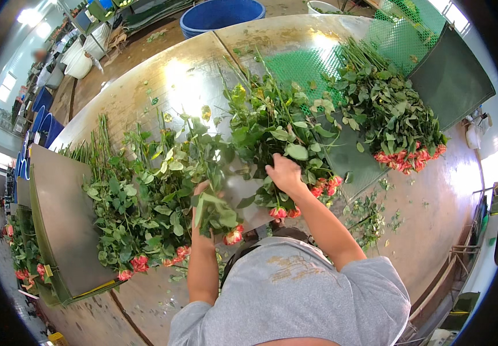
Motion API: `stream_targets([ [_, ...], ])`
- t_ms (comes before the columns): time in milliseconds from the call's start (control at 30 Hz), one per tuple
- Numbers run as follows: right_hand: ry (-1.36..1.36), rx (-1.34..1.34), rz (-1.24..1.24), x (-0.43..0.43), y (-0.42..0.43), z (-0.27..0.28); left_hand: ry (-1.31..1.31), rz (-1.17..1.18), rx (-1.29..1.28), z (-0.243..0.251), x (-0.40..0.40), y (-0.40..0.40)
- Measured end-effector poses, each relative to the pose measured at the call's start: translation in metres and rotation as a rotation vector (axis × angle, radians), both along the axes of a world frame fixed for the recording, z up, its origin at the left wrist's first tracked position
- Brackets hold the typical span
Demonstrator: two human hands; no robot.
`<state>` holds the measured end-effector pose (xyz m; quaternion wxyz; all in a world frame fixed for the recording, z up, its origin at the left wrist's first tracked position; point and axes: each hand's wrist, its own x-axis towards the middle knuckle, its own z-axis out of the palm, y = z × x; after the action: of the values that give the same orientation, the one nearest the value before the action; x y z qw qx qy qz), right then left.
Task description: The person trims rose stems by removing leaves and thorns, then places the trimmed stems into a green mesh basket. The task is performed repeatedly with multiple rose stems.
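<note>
Leafy rose stems with red-and-cream blooms lie across the metal table (pixel 145 91). My left hand (pixel 201 188) is partly behind the leaves of a rose (pixel 233 235) whose bloom hangs over the table's near edge; its fingers are hidden. My right hand (pixel 286 173) reaches into the middle pile of roses (pixel 270 125), fingertips among the leaves, so its grip does not show. Left of my hands lies another pile of rose stems (pixel 145 194). A dense bunch of roses (pixel 387 104) rests at the right, blooms toward me.
A grey divider panel (pixel 67 216) stands at the left, a dark green one (pixel 452 75) at the right. Green plastic mesh (pixel 301 65) covers part of the table. A blue tub (pixel 223 17) sits beyond it. Cut leaves litter the floor (pixel 422 225). A person is far off at the upper left.
</note>
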<state>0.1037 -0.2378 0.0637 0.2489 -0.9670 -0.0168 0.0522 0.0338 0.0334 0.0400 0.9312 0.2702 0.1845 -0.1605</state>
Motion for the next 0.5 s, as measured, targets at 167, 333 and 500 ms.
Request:
stream_targets([
  [167,0.11,0.216,-0.092,0.01,0.011,0.018,-0.194,-0.051,0.2,0.01,0.004,-0.007],
  [333,0.445,0.868,-0.046,0.03,-0.015,0.041,0.262,0.161,0.381,0.082,-0.007,-0.037],
  [500,0.546,0.963,0.065,0.01,0.054,0.032,0.187,0.264,0.193,0.086,-0.007,-0.037],
])
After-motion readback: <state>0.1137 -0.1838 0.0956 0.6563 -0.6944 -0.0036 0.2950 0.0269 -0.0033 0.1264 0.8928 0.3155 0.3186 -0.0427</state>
